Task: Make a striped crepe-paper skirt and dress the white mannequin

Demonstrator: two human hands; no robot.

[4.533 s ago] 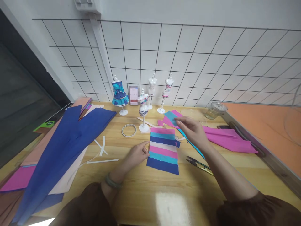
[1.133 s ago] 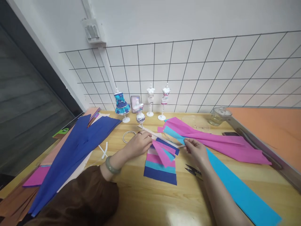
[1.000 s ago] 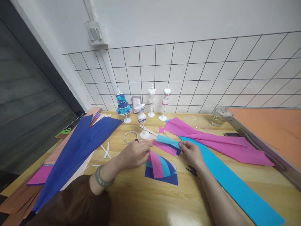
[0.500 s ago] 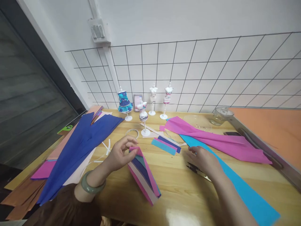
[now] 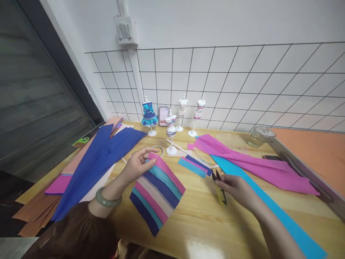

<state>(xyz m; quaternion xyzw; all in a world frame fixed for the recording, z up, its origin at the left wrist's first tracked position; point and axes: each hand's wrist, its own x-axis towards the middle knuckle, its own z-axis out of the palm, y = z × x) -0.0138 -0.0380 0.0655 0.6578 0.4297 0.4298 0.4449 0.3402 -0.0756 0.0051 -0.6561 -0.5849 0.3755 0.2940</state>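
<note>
My left hand (image 5: 140, 163) pinches the top edge of a striped crepe paper sheet (image 5: 159, 192) between thumb and fingers. Pink, light blue, dark blue and pale stripes run across the sheet, which hangs spread out above the table. In my right hand (image 5: 234, 185) is a pair of scissors (image 5: 222, 197) with dark blades and a yellow handle. Its blades point up and away, and the handle hangs below the fingers. Cut strips (image 5: 192, 168) of blue and pink paper lie just beyond, between the two hands.
Small dress forms stand at the back, one wearing a blue dress (image 5: 149, 116). Dark blue paper (image 5: 107, 158) lies left; pink paper (image 5: 242, 158) and a bright blue length (image 5: 269, 208) lie right. A tape roll (image 5: 159, 148), glass jar (image 5: 260, 135) and phone (image 5: 272, 157) are also there.
The striped sheet has gone from folded over to spread out, its stripes facing me. My right hand has picked the scissors up off the table. The view has shifted slightly.
</note>
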